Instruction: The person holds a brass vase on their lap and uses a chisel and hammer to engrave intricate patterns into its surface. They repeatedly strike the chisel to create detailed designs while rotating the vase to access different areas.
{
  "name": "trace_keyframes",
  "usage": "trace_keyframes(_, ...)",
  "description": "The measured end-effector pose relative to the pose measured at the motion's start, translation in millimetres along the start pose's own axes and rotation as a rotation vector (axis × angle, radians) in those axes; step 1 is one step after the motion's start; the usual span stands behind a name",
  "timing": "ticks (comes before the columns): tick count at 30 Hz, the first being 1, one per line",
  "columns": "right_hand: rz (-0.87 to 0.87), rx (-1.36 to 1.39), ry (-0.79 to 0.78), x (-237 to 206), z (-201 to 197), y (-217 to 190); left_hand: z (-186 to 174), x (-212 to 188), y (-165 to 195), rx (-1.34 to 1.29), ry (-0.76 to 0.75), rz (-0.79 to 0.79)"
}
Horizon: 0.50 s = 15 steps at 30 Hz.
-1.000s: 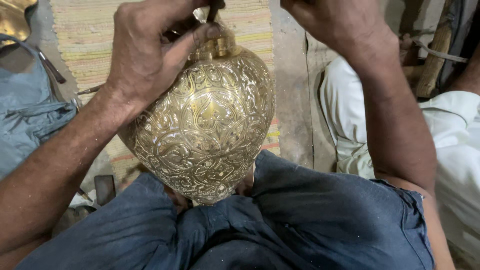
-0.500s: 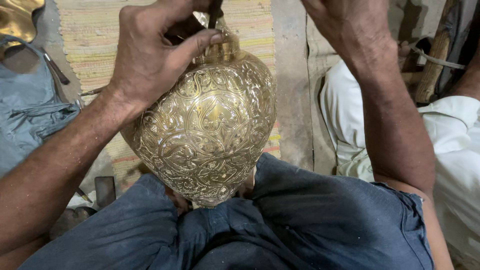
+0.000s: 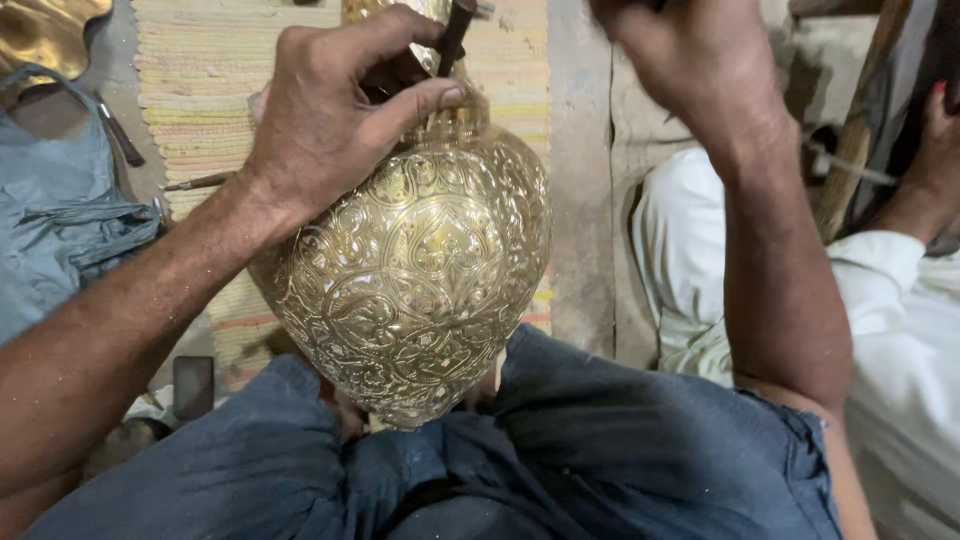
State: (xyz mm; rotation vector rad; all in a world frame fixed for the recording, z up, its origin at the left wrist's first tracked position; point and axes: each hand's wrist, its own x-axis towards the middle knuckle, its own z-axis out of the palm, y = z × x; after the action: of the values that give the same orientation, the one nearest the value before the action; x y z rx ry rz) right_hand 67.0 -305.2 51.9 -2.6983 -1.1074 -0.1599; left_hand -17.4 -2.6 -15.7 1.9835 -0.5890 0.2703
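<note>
A large brass vase covered in engraved floral patterns rests in my lap between my knees, its neck pointing away from me. My left hand sits on the vase's shoulder and pinches a thin dark metal punch upright against the neck. My right hand is raised at the top of the view with fingers closed; what it grips is cut off by the frame edge.
A striped woven mat covers the floor ahead. Another person in white clothing sits at the right, a hand near a wooden stick. Grey cloth and a brass piece lie at the left, with small tools on the floor.
The vase has shifted slightly and the view moved closer. My right hand has risen a little toward the top edge. My left hand keeps the punch on the neck.
</note>
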Motion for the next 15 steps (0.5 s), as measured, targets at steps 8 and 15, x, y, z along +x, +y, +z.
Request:
trace_keyframes(8,0.243,0.4,0.145,5.8,13.0,8.2,-7.1,7.1,18.2,0.051,0.033,-0.025)
trace_keyframes(15,0.111,0.149,0.125,-0.3,17.5,13.5,-4.6,12.4,19.3,0.024,0.007,0.005)
